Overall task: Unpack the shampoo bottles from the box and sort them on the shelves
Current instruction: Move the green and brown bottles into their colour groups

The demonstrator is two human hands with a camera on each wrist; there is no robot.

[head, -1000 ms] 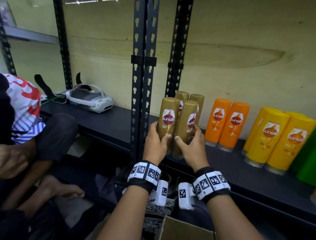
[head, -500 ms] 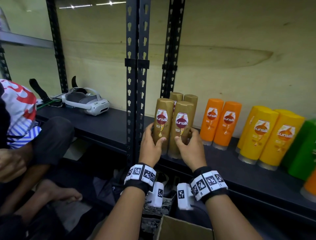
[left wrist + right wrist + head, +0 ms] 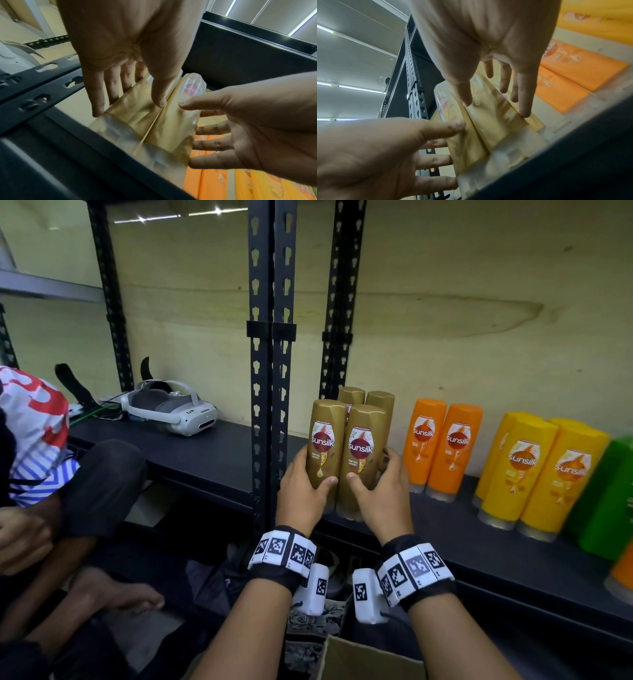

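Two gold Sunsilk bottles stand upright side by side at the front of the black shelf [image 3: 212, 453]. My left hand [image 3: 308, 484] holds the left gold bottle [image 3: 325, 446], thumb on its label side and fingers along its left flank. My right hand [image 3: 376, 491] holds the right gold bottle [image 3: 364, 453] the same way from the right. The left wrist view shows both thumbs on the fronts of these bottles [image 3: 137, 108], fingers nearly straight. Two more gold bottles [image 3: 352, 397] stand directly behind. The cardboard box [image 3: 363, 659] shows only its top edge below my wrists.
Right of the gold group stand two orange bottles [image 3: 440, 446], several yellow ones [image 3: 520, 467] and a green one [image 3: 609, 494]. A black perforated upright [image 3: 270, 371] rises just left of my left hand. A white headset [image 3: 171, 412] lies further left. A seated person [image 3: 85, 474] is at the left.
The two front gold bottles were tilted in my hands; they now stand upright and together on the shelf. Both hands moved slightly forward and stay on them.
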